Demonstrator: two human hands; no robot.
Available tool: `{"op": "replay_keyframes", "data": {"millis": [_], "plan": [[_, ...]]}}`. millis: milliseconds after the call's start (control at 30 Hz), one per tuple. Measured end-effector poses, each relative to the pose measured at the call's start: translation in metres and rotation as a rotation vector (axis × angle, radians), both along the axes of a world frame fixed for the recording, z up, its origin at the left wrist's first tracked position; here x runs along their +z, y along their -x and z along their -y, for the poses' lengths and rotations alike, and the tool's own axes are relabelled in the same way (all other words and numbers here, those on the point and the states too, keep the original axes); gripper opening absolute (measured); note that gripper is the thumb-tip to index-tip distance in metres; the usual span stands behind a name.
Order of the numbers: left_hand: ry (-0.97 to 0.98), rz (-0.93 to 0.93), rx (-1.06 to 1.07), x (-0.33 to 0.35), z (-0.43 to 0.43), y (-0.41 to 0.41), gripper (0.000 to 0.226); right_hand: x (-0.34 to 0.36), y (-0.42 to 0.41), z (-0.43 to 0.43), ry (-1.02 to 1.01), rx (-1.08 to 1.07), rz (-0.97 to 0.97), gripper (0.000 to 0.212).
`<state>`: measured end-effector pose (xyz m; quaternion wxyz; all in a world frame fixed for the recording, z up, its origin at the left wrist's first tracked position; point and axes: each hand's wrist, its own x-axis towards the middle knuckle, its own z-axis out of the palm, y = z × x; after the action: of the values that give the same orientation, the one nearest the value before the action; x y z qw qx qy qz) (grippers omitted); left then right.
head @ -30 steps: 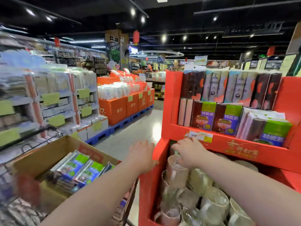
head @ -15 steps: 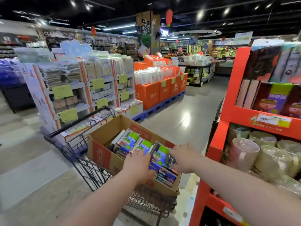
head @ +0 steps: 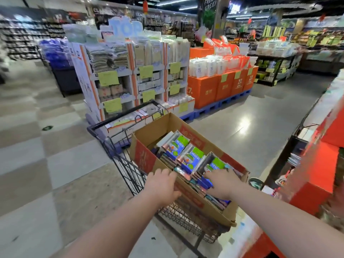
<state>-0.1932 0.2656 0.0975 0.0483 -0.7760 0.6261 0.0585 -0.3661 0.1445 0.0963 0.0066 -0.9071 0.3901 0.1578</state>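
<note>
**Both hands at the box**

Tiled floor is stretching away, far shelves blurring. A red stand is running off frame at right. One cart is carrying one box, near centre. Three packs are standing in it, others half hidden. The left hand is clamping its near wall. The right hand is resting spread-fingered on packs.

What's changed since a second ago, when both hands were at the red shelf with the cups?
Both hands left the red shelf and moved over to the cardboard box in the cart. The left hand now grips the box's near rim. The right hand lies on the green-and-blue packs inside. The box stayed in the cart, its packs inside; nothing has been lifted out.
</note>
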Motion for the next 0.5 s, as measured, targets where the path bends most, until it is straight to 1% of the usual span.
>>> {"op": "replay_keyframes", "data": {"millis": [67, 133, 233, 333, 500], "plan": [[-0.034, 0.007, 0.014, -0.003, 0.015, -0.012, 0.064, -0.012, -0.009, 0.016, -0.02, 0.003, 0.019, 0.039], [-0.07, 0.02, 0.018, -0.008, 0.034, -0.021, 0.064, -0.024, -0.016, 0.033, -0.057, -0.011, 0.031, 0.041], [-0.117, 0.03, 0.008, -0.016, 0.068, -0.026, 0.066, -0.044, -0.018, 0.059, -0.116, -0.064, 0.029, 0.047], [-0.155, 0.043, -0.031, -0.024, 0.101, -0.027, 0.064, -0.06, -0.016, 0.086, -0.153, -0.151, 0.044, 0.046], [-0.21, 0.036, -0.088, -0.034, 0.155, -0.023, 0.072, -0.07, -0.005, 0.126, -0.212, -0.218, 0.005, 0.06]]}}
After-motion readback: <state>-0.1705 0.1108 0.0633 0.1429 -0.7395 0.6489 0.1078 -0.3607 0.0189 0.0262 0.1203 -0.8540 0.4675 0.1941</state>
